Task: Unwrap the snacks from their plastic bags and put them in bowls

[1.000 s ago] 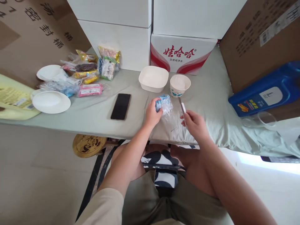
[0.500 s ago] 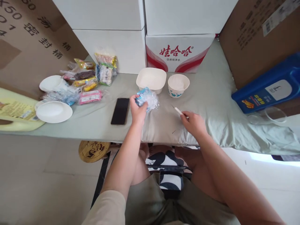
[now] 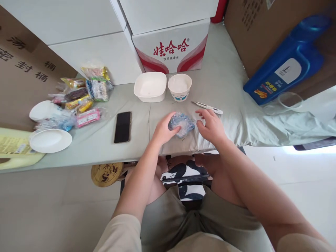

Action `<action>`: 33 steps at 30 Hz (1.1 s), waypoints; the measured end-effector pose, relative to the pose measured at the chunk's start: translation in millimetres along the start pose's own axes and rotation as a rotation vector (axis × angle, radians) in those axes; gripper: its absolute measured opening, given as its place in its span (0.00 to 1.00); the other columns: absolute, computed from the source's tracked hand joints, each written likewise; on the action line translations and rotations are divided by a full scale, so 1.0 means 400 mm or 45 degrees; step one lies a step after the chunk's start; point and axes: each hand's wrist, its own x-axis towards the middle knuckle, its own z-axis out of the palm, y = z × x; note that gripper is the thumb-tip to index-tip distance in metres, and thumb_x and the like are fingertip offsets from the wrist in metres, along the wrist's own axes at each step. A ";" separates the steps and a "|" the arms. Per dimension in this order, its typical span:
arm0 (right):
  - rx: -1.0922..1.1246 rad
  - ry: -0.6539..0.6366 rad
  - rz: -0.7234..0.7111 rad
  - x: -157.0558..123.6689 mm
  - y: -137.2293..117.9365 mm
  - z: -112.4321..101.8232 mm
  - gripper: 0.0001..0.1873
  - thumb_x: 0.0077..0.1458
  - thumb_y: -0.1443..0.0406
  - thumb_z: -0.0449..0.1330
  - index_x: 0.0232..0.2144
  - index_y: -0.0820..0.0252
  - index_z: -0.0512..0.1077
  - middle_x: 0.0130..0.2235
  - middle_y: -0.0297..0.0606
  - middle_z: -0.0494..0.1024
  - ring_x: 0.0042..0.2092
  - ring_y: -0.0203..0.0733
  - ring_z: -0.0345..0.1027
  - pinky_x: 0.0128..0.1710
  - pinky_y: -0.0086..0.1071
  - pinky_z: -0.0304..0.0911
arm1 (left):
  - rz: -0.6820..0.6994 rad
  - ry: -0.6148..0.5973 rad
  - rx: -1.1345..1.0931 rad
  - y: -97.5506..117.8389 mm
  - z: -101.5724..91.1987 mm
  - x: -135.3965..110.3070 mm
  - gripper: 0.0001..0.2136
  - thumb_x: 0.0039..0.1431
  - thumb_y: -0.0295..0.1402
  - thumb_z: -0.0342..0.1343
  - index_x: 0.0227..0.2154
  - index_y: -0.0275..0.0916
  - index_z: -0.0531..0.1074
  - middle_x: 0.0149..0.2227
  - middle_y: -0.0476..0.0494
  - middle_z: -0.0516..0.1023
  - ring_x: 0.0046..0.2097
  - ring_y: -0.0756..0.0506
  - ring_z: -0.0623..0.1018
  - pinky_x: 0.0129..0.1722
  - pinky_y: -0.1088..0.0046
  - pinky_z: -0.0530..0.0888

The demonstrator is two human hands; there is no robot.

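My left hand [image 3: 162,131] grips a small blue packet in crinkled clear wrap [image 3: 181,123], held just above the grey-green cloth of the table [image 3: 136,140]. My right hand [image 3: 211,126] is beside the packet on its right, fingers spread and empty, close to the wrap. A white pen-like tool [image 3: 207,106] lies on the cloth just beyond my right hand. A white square bowl [image 3: 150,86] and a round paper cup [image 3: 180,86] stand behind the packet.
A black phone [image 3: 122,126] lies left of my hands. Several snack packets [image 3: 81,94] and white paper plates [image 3: 49,140] fill the left side. White boxes and a red-printed carton [image 3: 170,49] line the back. A blue jug [image 3: 286,63] lies at right, a yellow jug [image 3: 10,150] at far left.
The white tool has left my right hand and now lies on the cloth. My right hand opened and moved to the packet, which my left hand brought back toward the middle.
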 end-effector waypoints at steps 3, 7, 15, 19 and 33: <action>0.075 -0.025 0.009 -0.031 -0.012 -0.009 0.18 0.57 0.64 0.51 0.48 0.59 0.72 0.39 0.43 0.77 0.39 0.46 0.72 0.41 0.38 0.66 | -0.188 0.126 0.011 0.012 0.014 0.000 0.07 0.54 0.34 0.63 0.36 0.42 0.77 0.27 0.48 0.78 0.32 0.48 0.77 0.37 0.71 0.73; 0.132 -0.146 -0.156 -0.051 -0.015 0.013 0.23 0.56 0.59 0.58 0.54 0.58 0.69 0.50 0.47 0.76 0.48 0.50 0.73 0.48 0.42 0.67 | -0.594 0.334 -0.411 0.044 0.005 0.004 0.11 0.59 0.36 0.58 0.23 0.40 0.67 0.17 0.53 0.68 0.19 0.52 0.68 0.20 0.77 0.61; 0.003 -0.297 -0.278 -0.013 -0.014 0.083 0.17 0.59 0.64 0.57 0.50 0.55 0.76 0.63 0.51 0.66 0.58 0.56 0.67 0.56 0.50 0.64 | -0.551 0.581 -0.609 0.062 -0.042 -0.026 0.11 0.58 0.41 0.60 0.38 0.43 0.68 0.25 0.54 0.68 0.23 0.53 0.68 0.23 0.77 0.62; -0.128 -0.052 -0.310 -0.030 -0.058 0.070 0.11 0.61 0.62 0.57 0.36 0.55 0.80 0.63 0.49 0.66 0.63 0.63 0.57 0.57 0.55 0.59 | -0.253 0.599 -0.197 0.041 -0.025 -0.055 0.28 0.49 0.40 0.70 0.52 0.46 0.66 0.47 0.44 0.71 0.45 0.46 0.74 0.42 0.71 0.71; 0.196 -0.469 -0.601 -0.083 -0.101 0.059 0.15 0.64 0.66 0.50 0.48 0.60 0.74 0.48 0.46 0.80 0.49 0.46 0.74 0.49 0.37 0.66 | -0.422 0.376 -0.603 0.026 -0.136 -0.180 0.06 0.56 0.36 0.59 0.35 0.43 0.71 0.27 0.49 0.74 0.27 0.49 0.72 0.30 0.72 0.68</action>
